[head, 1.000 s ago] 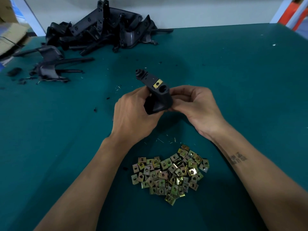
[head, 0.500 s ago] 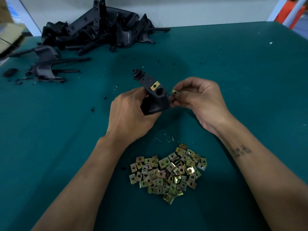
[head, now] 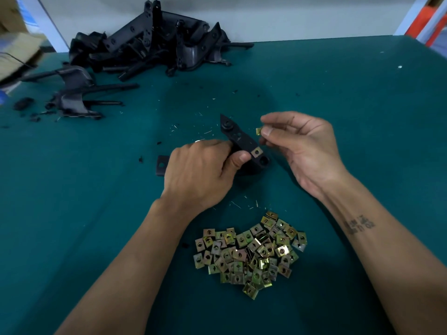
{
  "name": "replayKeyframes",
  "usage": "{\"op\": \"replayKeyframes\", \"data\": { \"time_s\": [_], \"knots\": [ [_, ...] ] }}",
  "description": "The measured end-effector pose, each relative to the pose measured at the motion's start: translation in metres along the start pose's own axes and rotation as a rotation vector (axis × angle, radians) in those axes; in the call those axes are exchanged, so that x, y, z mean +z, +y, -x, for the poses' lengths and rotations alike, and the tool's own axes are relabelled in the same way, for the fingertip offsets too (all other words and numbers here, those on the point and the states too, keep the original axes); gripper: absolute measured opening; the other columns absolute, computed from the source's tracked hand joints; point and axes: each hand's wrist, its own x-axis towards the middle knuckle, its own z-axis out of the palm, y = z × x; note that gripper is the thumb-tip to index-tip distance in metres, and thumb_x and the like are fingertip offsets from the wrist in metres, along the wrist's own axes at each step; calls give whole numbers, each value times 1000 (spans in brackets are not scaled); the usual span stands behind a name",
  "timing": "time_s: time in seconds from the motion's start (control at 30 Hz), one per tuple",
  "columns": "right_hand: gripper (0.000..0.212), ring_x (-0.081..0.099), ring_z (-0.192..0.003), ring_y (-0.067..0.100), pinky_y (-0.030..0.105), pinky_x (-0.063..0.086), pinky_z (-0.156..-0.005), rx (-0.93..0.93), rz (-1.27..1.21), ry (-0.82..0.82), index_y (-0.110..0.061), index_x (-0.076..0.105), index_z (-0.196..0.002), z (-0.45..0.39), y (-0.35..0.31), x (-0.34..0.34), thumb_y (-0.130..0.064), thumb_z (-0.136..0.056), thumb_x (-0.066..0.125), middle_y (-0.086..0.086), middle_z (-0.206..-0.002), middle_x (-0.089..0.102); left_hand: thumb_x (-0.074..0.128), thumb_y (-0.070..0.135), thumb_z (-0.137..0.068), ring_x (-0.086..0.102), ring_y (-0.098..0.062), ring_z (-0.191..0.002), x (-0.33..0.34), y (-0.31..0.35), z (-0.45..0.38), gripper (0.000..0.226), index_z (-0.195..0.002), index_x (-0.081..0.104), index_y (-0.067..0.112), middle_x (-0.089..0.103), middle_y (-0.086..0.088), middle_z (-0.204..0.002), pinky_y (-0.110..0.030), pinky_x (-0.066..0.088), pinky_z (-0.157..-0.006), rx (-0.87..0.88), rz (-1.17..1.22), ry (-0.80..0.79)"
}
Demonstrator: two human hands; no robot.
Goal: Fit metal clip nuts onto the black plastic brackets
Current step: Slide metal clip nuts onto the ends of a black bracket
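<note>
Black plastic bracket (head: 244, 143) sits mid-table, gripped by the left hand (head: 202, 172): thumb on its top face, fingers curled round the far side. Bracket runs diagonally, boss end pointing up-left, other end down-right near the right hand. One brass-coloured clip nut (head: 257, 151) already seated on the bracket, just beside the left thumb tip, next to a round hole at the lower-right end.

Right hand (head: 302, 151) is off the bracket, just to its right, palm partly up. Thumb and forefinger pinch a loose clip nut (head: 258, 131), held above the bracket's right edge, not touching it. Hands are close but apart, bracket between them.

Pile of clip nuts (head: 250, 252) lies on the green table (head: 350, 105) nearer the person, between the two forearms, well below the bracket. Mixed orientations, some stacked.

Small flat black piece with a hole (head: 161, 165) lies on the table just left of the left hand, partly hidden by it.

Heap of black brackets (head: 154, 44) at the far-left edge against the wall; a separate bracket (head: 75, 93) lies apart in front of the heap, further left. Black crumbs and pale shavings are scattered on the table around the work area. Cardboard box (head: 17, 54) at the far left edge, blurred.

Only the head view available.
</note>
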Motion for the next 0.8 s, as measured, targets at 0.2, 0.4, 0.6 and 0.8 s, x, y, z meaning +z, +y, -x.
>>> {"op": "replayKeyframes", "data": {
  "time_s": [0.2, 0.4, 0.6, 0.8],
  "knots": [
    [17, 66, -69, 12, 21, 53, -65, -11, 37, -38, -6, 72, -81, 5, -1, 8, 10, -80, 76, 4, -75, 73, 33, 66, -97, 57, -28, -55, 3, 2, 0, 61, -73, 59, 17, 49, 11, -63, -29, 30, -51, 28, -24, 20],
    [17, 67, -70, 14, 23, 55, -68, -126, 195, -55, -14, 76, -81, 4, -3, 8, 3, -81, 78, 1, -76, 75, 40, 67, -95, 57, -26, -55, 2, 4, -1, 58, -76, 66, 19, 52, 11, -62, -27, 29, -51, 27, -12, 47],
    [15, 65, -65, 19, 29, 54, -65, -268, 368, -37, -16, 73, -86, 6, -11, 6, -2, -83, 74, 13, -73, 69, 32, 71, -95, 65, -28, -68, 2, 9, -3, 61, -94, 73, 27, 68, 6, -78, -30, 35, -52, 45, -54, 17],
    [20, 66, -66, 16, 26, 53, -65, -311, 500, -159, -10, 66, -94, 9, -22, 0, 7, -85, 70, 8, -78, 68, 36, 68, -96, 64, -28, -67, 2, 10, -3, 58, -87, 71, 23, 66, 5, -74, -29, 34, -51, 78, -58, 47]
  ]
}}
